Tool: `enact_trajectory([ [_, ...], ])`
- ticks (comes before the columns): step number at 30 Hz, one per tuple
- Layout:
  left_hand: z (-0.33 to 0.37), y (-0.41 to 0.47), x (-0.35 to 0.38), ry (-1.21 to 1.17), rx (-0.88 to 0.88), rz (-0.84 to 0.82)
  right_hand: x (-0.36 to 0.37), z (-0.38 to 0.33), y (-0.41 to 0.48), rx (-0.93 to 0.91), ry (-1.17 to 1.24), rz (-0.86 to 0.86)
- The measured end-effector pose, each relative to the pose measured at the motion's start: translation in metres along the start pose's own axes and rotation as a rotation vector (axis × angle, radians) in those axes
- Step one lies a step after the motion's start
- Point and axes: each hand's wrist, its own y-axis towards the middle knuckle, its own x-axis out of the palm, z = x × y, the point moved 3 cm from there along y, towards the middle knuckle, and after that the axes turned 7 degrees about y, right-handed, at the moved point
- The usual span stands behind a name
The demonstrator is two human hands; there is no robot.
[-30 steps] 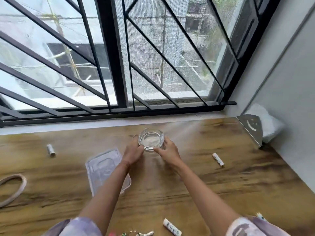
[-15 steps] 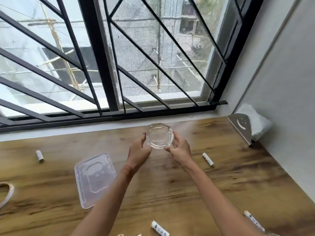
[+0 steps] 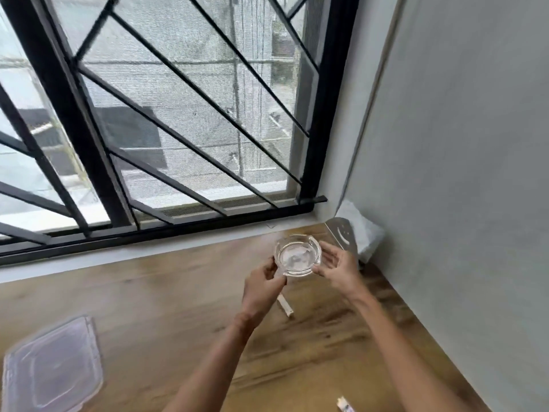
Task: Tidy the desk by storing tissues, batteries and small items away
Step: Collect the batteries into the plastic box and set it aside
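Above the desk (image 3: 148, 307), toward its far right corner, the left hand (image 3: 261, 288) pinches the near-left rim of the glass ashtray (image 3: 298, 255); the right hand (image 3: 337, 267), fingers (image 3: 329, 251) curled round its right side, is nearer the tissue holder (image 3: 341, 233).

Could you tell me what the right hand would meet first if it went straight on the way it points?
The right hand grips the glass ashtray, so that comes first; past it, probably the white window ledge, though depth is unclear.

Smiley face (image 3: 344, 237) on metal holder (image 3: 331, 226)
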Motion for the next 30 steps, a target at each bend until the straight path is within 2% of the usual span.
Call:
enact_trajectory([
  [4, 0.001, 0.014, 0.034, -0.044, -0.031, -0.006, -0.022, 0.013, 0.022, 0.013, -0.08, 0.036],
  [11, -0.023, 0.045, 0.06, 0.049, -0.069, 0.003, -0.032, 0.034, 0.051, -0.013, -0.098, 0.069],
  [30, -0.028, 0.067, 0.071, 0.017, -0.099, -0.005, -0.024, 0.057, 0.075, -0.06, -0.19, 0.232],
])
